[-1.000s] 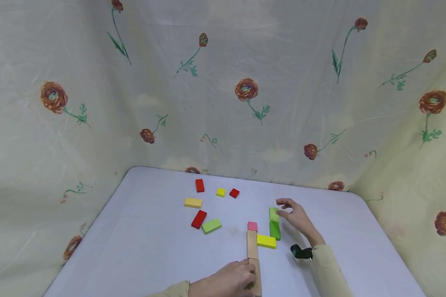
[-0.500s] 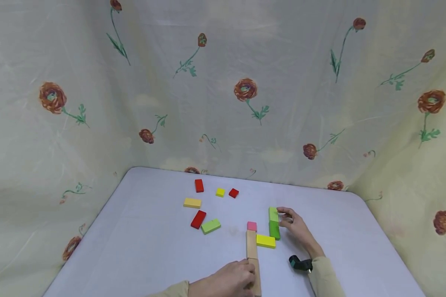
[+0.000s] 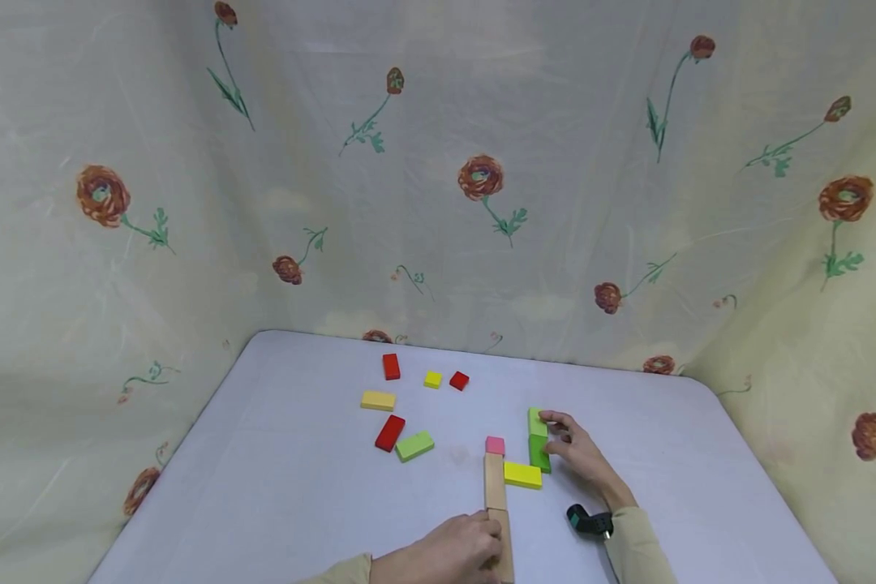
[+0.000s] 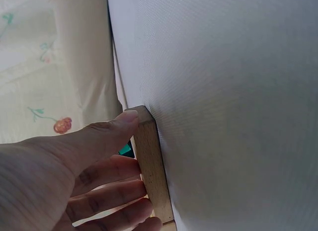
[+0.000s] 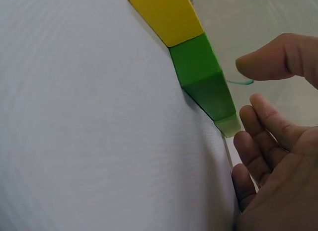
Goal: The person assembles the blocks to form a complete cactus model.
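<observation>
Lt-green block point(image 3: 537, 420) lies at the far end of a two-block run, its near end against the dk-green block point(image 3: 539, 456); both long axes run approx. straight away from me. The pair's just L of my R hand point(image 3: 584, 456), by far the nearer one: fingers ahead, thumb closer to me, wide gap btwn, nothing held. Can't tell if a fingertip touches. Yellow block point(image 3: 522, 475) lies crosswise, R end at dk-green's near end, L end by the far wooden block point(image 3: 494, 481); pink block point(image 3: 495, 445) is at that one's far end. My L hand point(image 3: 454, 547) holds the near wooden block point(image 3: 507, 542), thumb on its near end, fingers along it. Well L: loose lime block point(image 3: 414, 445), red block point(image 3: 390, 433), tan block point(image 3: 378, 400), all on the white table point(image 3: 263, 487).
</observation>
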`<state>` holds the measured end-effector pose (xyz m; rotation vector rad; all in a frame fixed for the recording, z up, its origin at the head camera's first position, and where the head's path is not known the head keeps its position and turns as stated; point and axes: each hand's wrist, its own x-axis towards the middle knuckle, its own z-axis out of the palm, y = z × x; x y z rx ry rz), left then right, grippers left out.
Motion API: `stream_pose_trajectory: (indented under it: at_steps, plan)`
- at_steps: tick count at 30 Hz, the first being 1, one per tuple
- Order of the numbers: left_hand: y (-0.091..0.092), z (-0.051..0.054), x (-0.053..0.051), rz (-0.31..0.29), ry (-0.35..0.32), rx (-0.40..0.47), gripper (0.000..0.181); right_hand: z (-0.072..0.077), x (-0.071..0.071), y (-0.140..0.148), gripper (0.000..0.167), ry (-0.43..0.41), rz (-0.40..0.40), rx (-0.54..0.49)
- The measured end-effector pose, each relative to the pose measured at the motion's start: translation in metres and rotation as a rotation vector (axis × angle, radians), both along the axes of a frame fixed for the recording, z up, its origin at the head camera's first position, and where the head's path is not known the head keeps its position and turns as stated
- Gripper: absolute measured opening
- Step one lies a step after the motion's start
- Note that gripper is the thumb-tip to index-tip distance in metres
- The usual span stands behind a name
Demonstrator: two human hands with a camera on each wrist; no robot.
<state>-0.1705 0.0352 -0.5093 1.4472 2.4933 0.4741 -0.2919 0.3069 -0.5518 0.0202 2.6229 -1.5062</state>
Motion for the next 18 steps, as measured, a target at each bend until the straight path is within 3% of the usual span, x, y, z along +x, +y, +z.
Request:
stream_pose_trajectory:
  at_steps: [8,15,18]
  plan:
    - [0.0007,-0.0009,0.0005,0.003,0.018,-0.008,0.018,-0.0008,0.0024,0.0008,0.062,0.013,0.034,0.035]
    - [-0.0011,0.004,0.0005,-0.053,0.128,-0.032,0.023,-0.001,0.0028,0.0003,0.062,0.02,0.034,0.036]
    - [-0.0018,0.0066,-0.0003,-0.044,0.111,-0.047,0.026,-0.0017,0.0022,-0.0005,0.062,0.021,0.033,0.033]
